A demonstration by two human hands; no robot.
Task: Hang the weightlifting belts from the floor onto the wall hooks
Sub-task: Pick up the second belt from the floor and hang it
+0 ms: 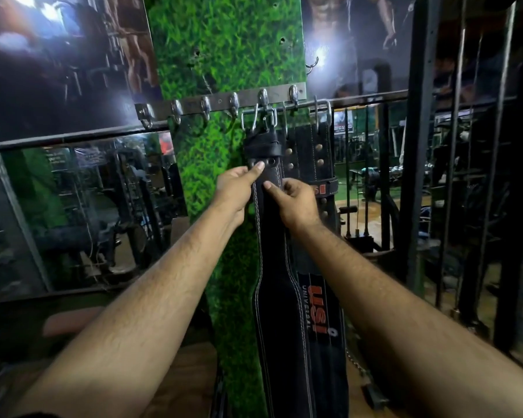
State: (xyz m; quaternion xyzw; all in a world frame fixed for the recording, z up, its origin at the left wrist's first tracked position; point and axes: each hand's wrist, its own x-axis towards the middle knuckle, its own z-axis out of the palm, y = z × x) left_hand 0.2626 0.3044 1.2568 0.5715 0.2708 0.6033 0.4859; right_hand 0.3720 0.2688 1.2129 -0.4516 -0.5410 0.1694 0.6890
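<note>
Both hands' fingers, left hand and right hand, pinching the black belt under the hook rail (USI belt just beside).

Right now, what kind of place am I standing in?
Most likely a gym. Black weightlifting belts hang from a metal hook rail on the wall, bodybuilding posters hang above, and mirrors reflect dim exercise equipment.

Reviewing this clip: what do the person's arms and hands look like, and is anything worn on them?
Both forearms are bare, with visible hair and no sleeves in view. The left hand and right hand wear no gloves, and no rings, watch or wristbands show. The fingers have short nails.
</note>
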